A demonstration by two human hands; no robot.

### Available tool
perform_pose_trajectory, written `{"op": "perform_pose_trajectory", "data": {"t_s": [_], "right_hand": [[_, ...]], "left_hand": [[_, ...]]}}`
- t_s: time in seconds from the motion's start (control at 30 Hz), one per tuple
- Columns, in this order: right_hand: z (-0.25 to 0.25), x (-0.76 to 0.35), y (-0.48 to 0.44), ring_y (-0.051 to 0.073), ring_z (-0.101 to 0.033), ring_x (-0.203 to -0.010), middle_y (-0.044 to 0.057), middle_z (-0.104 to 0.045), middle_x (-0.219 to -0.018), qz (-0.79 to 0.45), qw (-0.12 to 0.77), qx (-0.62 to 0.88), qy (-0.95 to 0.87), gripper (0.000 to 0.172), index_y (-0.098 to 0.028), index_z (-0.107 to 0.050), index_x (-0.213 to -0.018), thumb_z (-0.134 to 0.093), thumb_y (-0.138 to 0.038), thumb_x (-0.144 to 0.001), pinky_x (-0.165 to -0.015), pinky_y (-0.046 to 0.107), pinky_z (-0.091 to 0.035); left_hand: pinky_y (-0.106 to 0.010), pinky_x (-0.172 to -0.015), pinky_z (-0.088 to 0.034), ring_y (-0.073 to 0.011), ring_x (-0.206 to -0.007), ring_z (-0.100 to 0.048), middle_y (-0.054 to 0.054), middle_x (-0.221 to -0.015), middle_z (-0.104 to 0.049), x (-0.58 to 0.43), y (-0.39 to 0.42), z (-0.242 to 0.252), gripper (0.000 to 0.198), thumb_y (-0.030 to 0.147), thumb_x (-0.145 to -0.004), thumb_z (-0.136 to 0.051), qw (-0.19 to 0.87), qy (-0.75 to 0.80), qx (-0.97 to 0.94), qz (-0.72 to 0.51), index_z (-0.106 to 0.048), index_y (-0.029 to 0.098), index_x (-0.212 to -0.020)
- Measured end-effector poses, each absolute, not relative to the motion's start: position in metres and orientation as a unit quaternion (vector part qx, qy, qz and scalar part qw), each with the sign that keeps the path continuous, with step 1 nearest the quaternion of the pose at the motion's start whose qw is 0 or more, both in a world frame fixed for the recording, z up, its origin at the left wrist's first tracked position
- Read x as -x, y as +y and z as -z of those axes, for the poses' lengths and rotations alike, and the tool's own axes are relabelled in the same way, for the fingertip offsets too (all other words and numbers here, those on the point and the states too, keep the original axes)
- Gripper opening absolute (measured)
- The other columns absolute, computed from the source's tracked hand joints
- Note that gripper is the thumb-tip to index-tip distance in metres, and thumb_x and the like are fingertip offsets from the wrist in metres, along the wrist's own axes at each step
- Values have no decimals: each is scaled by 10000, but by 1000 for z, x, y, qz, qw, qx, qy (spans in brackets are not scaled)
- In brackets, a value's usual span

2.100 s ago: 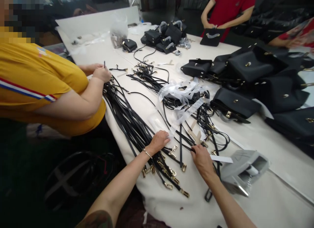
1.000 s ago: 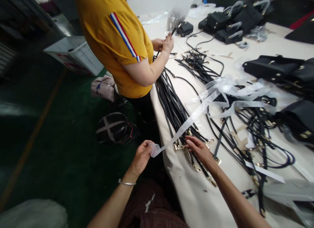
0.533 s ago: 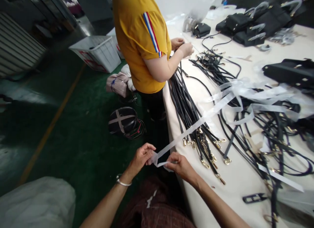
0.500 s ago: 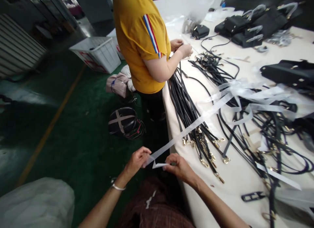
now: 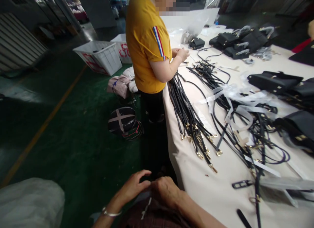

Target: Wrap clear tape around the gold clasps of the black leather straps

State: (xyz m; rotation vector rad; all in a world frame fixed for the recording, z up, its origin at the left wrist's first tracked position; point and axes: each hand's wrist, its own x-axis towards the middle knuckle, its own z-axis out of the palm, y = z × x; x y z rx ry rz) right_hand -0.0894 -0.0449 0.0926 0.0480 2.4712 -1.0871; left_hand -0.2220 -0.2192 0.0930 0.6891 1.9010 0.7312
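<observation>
Low in the head view, above dark checked clothing (image 5: 149, 216), my left hand (image 5: 132, 188) has its thumb and fingers apart, with a bracelet at the wrist. My right hand (image 5: 166, 190) is curled closed right beside it; whatever it holds is hidden. A faint translucent piece shows below the left hand. On the cream table (image 5: 193, 182) to the right lie black straps (image 5: 183, 107) with gold clasps, white translucent strips (image 5: 228, 94) and a small black cutter (image 5: 241, 184).
A person in a yellow shirt (image 5: 149, 44) stands at the table's left edge. Black bags (image 5: 274, 80) lie at the right and back. White bins (image 5: 100, 58), a round black stool (image 5: 122, 120) and a pale sack (image 5: 31, 201) stand on the green floor.
Both hands have moved down towards my lap and closer together. The long white strip no longer stretches from them to the table. My left fingers have spread; the view has shifted slightly.
</observation>
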Motion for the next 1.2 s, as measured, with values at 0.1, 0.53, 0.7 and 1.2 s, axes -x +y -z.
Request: {"op": "perform_pose_trajectory", "data": {"t_s": [0.1,0.53,0.7,1.2], "right_hand": [[-98,88,-6,208,-683,-638,85,-749,-720,321,209,-74,921,163,-191,-733,-744,-595,-183,-831,-547,259,-366],[-90,110,91,216,-583,-1111,38,-691,-1128,251,-52,-49,965,249,-269,-641,-1128,-517,-151,-947,-1077,429,-338],[-58,153,150,223,-664,-813,80,-690,-945,186,9,-252,949,160,-198,-655,-1018,-603,-316,-923,-655,308,-455],[-51,142,269,263,-649,-842,144,-706,-1000,242,-53,-539,805,503,-134,-653,-1126,-444,-524,-887,-727,358,-463]], "left_hand": [[-309,-894,-477,-214,-984,-657,-60,-1090,-721,212,-148,-99,372,408,-868,-569,568,661,-283,-400,-674,216,-1169],[-194,-366,-163,-44,-338,-316,81,-453,-434,213,-101,-54,586,655,-638,-773,694,501,-88,-510,-670,127,-873],[-194,-416,-244,-63,-390,-379,51,-493,-482,239,-92,-58,574,680,-789,-600,635,575,-156,-492,-706,127,-905],[-214,-563,-325,-95,-599,-432,27,-634,-526,252,-34,-48,234,375,-784,-636,494,687,-162,-508,-624,145,-745]]}}
